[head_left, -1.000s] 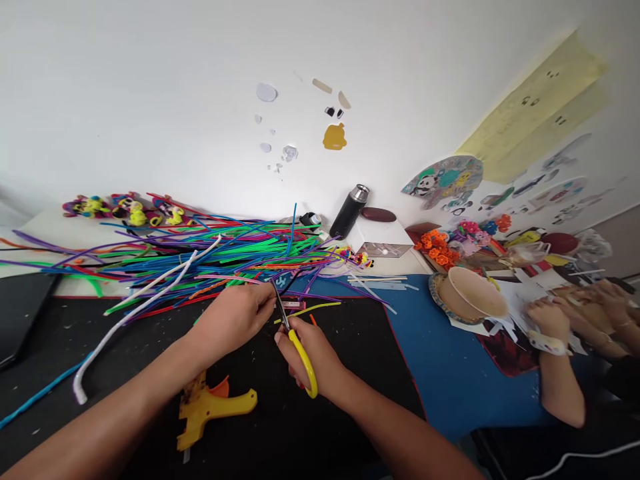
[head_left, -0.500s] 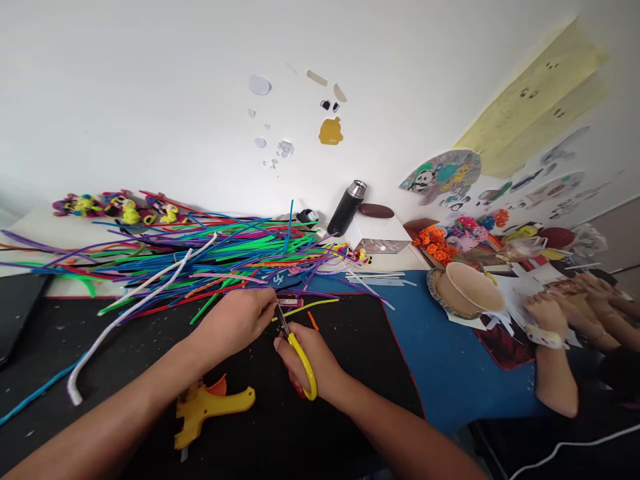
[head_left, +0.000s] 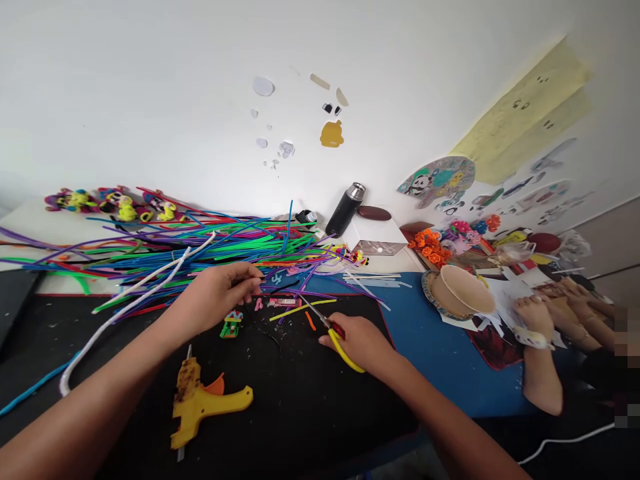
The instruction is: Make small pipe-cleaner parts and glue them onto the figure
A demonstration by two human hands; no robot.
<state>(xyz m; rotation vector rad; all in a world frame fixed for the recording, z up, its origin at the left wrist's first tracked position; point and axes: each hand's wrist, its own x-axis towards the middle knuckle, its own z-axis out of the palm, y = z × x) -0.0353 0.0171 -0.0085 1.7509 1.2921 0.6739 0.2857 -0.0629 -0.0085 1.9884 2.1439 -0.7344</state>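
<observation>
My right hand [head_left: 357, 340] grips scissors [head_left: 346, 351] with yellow and red handles, their blades pointing up and left over the black mat. To the left, my left hand [head_left: 220, 293] is closed in a pinch, and whatever is at its fingertips is too small and dark to name. Just beneath it lies a small green figure [head_left: 232, 325]. A pink-and-white packet [head_left: 285, 302], a short orange pipe cleaner piece [head_left: 311, 321] and a yellow pipe cleaner [head_left: 300, 310] rest between the hands. Behind them spreads a heap of coloured pipe cleaners [head_left: 240, 245].
A yellow glue gun [head_left: 193, 400] lies on the black mat [head_left: 310, 413] near me. At the back stand a black flask [head_left: 345, 210] and a white box [head_left: 383, 237]. To the right are a bowl [head_left: 465, 290] and a co-worker's arm [head_left: 543, 373].
My right hand with the scissors has moved right, away from my left hand. My left hand has moved left and up, uncovering the green figure and the glue gun's nozzle.
</observation>
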